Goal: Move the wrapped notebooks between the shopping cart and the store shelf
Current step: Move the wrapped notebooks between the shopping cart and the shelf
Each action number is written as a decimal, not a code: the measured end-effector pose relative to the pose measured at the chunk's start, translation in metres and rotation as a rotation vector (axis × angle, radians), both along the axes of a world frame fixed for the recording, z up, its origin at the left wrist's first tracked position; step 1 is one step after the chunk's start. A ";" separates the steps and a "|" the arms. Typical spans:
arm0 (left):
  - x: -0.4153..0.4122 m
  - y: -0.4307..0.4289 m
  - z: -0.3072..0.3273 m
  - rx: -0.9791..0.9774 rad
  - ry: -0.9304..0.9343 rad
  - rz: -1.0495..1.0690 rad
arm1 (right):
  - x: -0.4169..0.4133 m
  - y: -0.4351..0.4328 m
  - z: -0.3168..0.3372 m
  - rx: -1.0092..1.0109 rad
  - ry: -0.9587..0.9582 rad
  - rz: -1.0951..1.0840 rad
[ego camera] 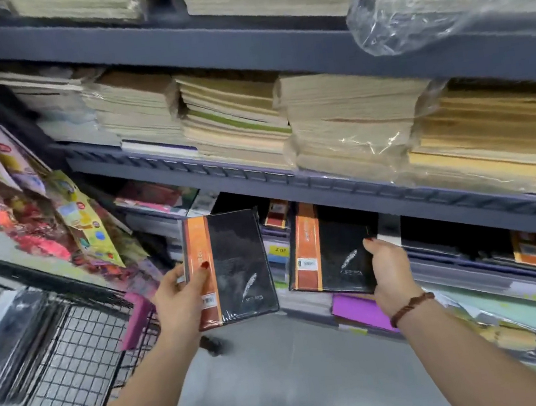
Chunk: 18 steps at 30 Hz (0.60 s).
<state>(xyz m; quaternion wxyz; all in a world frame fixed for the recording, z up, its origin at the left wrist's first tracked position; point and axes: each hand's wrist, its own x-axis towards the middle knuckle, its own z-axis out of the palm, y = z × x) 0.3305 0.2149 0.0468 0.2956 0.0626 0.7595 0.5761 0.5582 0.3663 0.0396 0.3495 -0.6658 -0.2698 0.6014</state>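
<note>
1. Black wire shopping cart (74, 344) sits low on your left, just beside your left hand (181, 301).
2. Left hand grips a black plastic-wrapped notebook (239, 257) with an orange spine band. Thumb is on the cover, long axis upright, and it is held in the air between cart and shelf.
3. Right hand (391, 272) grips the second wrapped notebook (336, 245) by its right edge. It is also upright, with its top at the lower bay of the grey metal store shelf (290, 179).
4. Judgement: right hand serves the shelf, left the cart. Direction of transfer unclear.
</note>
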 end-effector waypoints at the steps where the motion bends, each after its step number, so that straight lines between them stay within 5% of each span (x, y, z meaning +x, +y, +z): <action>1: 0.000 0.003 -0.005 0.002 -0.005 -0.003 | -0.003 0.004 -0.004 0.005 0.010 0.008; 11: -0.013 0.020 -0.044 0.046 -0.058 -0.024 | -0.025 0.011 -0.026 0.167 0.009 0.202; 18: -0.021 0.027 -0.048 0.098 -0.049 -0.073 | -0.014 -0.015 -0.037 0.628 -0.478 0.668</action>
